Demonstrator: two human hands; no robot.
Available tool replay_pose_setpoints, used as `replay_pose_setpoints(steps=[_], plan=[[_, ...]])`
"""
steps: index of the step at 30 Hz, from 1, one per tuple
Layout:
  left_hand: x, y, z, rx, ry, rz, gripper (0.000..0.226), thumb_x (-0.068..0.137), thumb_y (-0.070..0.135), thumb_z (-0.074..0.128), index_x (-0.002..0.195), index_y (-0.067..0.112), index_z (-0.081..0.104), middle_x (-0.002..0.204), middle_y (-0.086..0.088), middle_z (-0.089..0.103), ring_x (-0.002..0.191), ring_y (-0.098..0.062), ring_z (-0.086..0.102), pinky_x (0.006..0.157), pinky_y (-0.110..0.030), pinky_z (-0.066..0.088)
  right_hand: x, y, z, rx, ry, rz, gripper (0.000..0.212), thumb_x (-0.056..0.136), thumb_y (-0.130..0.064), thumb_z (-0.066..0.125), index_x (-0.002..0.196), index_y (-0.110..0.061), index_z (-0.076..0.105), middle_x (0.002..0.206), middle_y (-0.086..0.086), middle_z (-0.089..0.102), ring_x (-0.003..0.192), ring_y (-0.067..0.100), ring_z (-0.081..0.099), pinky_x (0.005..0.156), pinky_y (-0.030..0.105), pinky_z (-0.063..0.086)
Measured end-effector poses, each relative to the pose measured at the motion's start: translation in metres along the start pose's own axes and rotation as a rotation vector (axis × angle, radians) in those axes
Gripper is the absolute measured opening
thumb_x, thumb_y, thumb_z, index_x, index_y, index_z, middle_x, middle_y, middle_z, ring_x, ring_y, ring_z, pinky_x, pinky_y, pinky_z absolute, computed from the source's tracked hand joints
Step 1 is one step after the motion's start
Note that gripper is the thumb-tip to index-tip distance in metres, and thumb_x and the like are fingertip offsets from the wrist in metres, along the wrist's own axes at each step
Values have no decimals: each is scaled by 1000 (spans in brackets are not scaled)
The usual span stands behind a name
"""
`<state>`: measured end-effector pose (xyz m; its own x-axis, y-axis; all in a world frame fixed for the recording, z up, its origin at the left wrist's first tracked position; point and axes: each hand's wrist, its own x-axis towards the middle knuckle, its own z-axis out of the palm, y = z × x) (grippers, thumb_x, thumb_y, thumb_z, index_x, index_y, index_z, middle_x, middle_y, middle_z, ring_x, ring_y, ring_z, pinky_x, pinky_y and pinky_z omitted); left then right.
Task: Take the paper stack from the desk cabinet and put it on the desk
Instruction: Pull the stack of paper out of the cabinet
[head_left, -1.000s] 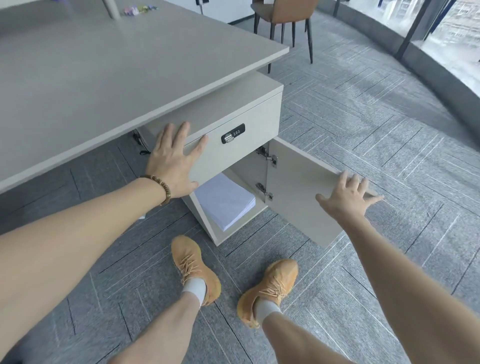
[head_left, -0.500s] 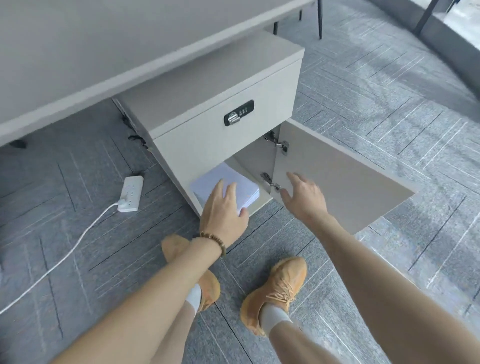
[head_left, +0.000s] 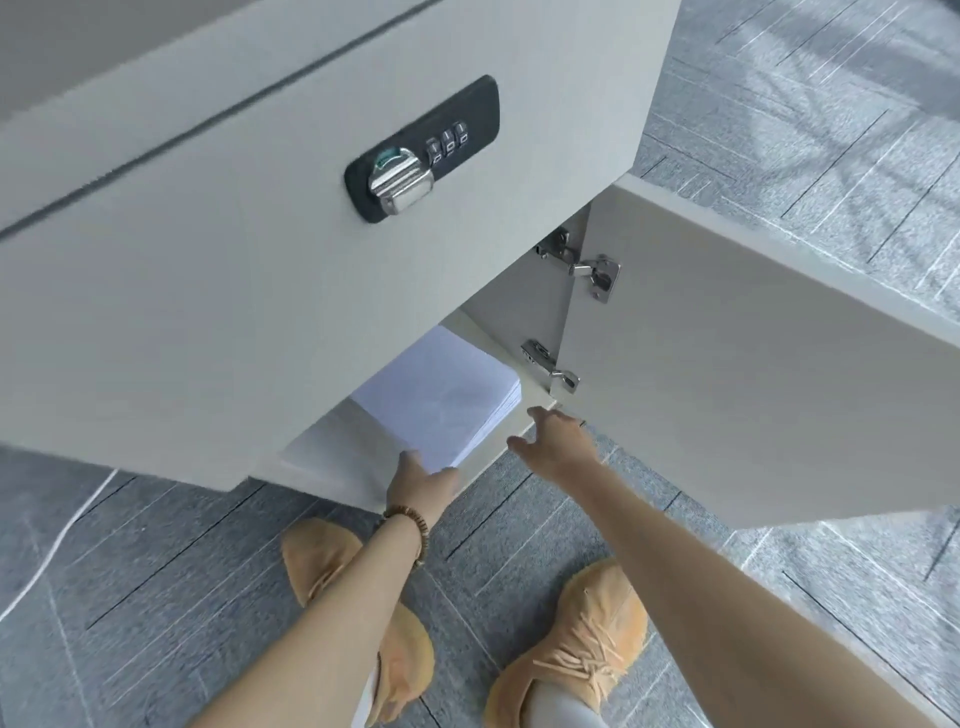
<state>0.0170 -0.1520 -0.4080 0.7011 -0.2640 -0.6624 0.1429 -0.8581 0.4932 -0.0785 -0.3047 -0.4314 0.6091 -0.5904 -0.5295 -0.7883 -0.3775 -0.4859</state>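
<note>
We saw the paper stack (head_left: 441, 395) lying flat on the cabinet (head_left: 218, 270) floor, its long axis running back into the opening. The left hand (head_left: 420, 486) was at its near corner, fingers hidden beneath, apparently gripping it. The right hand (head_left: 550, 441) was spread and empty just beside the stack's right edge, near the open door (head_left: 753, 389).

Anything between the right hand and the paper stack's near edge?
Nothing: in the head view only bare cabinet floor separates the open right hand from the paper stack.
</note>
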Motion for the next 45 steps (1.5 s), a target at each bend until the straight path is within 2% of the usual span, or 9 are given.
replay_pose_setpoints(steps=[4,8,12,17,29,32,35,42,45], plan=[[56,-7,13,-158,-5,-154,73,73,27,65,139,6,39,123,-17,59,110,-36,62,93,-48,54,53,-3,12,-49,-81,-31,69,93,-43,55,150,-10,35,146,16,46,131,35,50,105,47,47],[77,-2,23,-175,16,-218,62,84,14,62,139,2,34,118,-11,51,109,-30,55,90,-38,48,97,-3,20,-65,-97,-48,67,94,-39,55,151,-10,32,156,16,33,138,36,43,109,48,43],[96,-3,34,-220,53,-236,76,85,9,60,150,5,21,146,-16,42,130,-33,48,104,-41,44,128,-2,30,-104,-76,-35,69,97,-36,52,154,-8,25,161,18,22,143,41,33,112,50,36],[112,-7,43,-275,87,-273,95,68,26,66,151,10,23,152,-17,35,135,-35,43,108,-43,41,153,4,48,-18,-92,-56,77,99,-34,49,159,-9,7,166,16,11,148,37,26,117,46,28],[90,-22,74,-198,195,-242,94,86,24,64,157,10,5,165,-11,6,151,-30,8,116,-45,24,127,40,47,98,-11,12,48,95,-30,54,137,-7,52,132,13,62,121,32,59,94,38,49],[71,-40,91,-261,164,-200,95,72,28,65,154,12,20,160,-11,25,146,-30,26,116,-45,31,111,63,45,164,-18,83,44,97,-27,54,137,-11,55,134,11,65,117,31,63,94,38,51],[60,-61,104,-409,196,-205,71,68,22,66,135,12,44,136,-8,55,124,-28,54,99,-38,46,103,80,52,135,-51,113,45,98,-35,53,136,-11,57,129,14,66,114,31,64,94,38,52],[72,-68,106,-663,299,-397,68,78,36,79,122,3,39,118,-18,56,91,-28,54,77,-37,46,114,74,68,234,-129,118,61,98,-49,48,142,-7,48,138,15,60,125,34,57,95,37,44],[80,-65,100,-681,335,-466,74,79,39,79,128,-4,42,113,-14,59,98,-32,59,78,-36,48,114,79,70,360,-126,139,50,96,-43,55,132,-8,57,126,13,67,115,32,61,89,37,45]])
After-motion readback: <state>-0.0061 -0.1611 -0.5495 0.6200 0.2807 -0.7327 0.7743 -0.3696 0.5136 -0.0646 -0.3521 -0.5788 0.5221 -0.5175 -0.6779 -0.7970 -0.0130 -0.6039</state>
